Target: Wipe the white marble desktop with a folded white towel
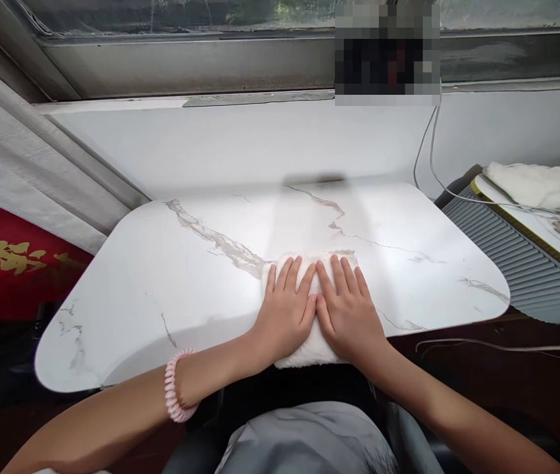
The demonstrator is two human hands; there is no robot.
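A fluffy white cloth [312, 352] lies flat at the near edge of a white marble-patterned table [210, 289], with its front end reaching the edge. My left hand [284, 313] rests palm down on the cloth's left half, fingers stretched out and pointing away from me. Beside it, my right hand [349, 306] lies flat on the right half, also with straight fingers. The thumbs and forefingers of both hands nearly meet in the middle. Much of the cloth is hidden under the hands. A pink coil band [179, 386] circles my left wrist.
Behind the table stands a white wall [240, 141] below a window. Thin cables [432, 145] hang at the right. A ribbed grey cabinet [521, 250] on the right carries another white cloth [541, 184]. Red fabric [23, 263] with gold characters is at the left.
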